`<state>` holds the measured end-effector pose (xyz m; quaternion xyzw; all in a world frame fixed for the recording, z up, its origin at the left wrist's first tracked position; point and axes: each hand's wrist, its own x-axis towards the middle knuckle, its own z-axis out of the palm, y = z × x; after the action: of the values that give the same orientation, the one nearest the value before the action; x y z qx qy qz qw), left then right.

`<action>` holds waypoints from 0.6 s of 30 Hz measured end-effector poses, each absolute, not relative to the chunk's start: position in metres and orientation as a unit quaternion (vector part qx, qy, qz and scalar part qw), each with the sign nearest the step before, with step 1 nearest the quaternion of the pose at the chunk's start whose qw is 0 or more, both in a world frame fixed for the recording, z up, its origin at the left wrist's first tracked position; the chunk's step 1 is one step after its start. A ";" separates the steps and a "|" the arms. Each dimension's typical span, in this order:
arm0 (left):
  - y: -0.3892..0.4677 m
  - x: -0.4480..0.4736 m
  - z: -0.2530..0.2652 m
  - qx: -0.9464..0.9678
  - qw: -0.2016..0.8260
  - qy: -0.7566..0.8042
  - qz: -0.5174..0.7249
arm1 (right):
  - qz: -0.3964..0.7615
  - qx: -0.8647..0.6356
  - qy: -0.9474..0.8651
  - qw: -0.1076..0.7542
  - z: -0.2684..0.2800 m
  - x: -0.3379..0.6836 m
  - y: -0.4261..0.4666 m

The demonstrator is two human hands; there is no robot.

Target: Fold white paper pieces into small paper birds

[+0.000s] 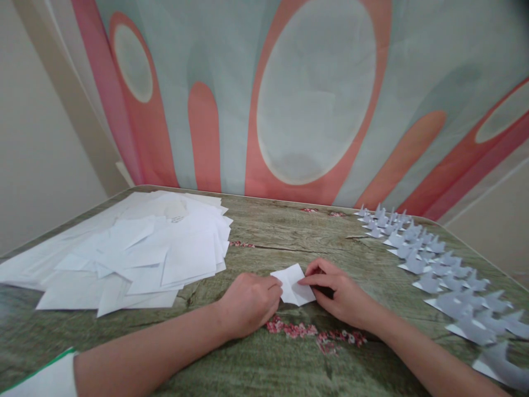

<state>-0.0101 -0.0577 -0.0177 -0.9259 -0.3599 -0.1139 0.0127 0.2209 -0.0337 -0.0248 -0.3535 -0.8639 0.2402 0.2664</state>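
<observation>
A small folded square of white paper (294,284) with crease lines is held between my two hands over the table. My left hand (252,302) is closed, its thumb and fingertips pinching the paper's left edge. On the other side, my right hand (336,289) grips the right edge between thumb and fingers, with the index finger lying across the paper's surface. The underside of the paper and the fingertips behind it are hidden.
A spread pile of loose white paper sheets (190,259) covers the table's left side. Rows of folded white paper birds (415,262) stand along the right. The wood-grain table (273,226) has printed pink flowers and ends at a patterned curtain (231,110).
</observation>
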 end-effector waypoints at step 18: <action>-0.049 -0.008 -0.011 -0.874 -0.117 -0.441 -0.169 | 0.293 -0.376 -0.838 0.267 -0.027 0.218 -0.029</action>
<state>-0.0082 -0.0488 -0.0105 -0.8739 -0.4405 -0.1689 -0.1171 0.2182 -0.0286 -0.0267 -0.3755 -0.8377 0.2931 0.2672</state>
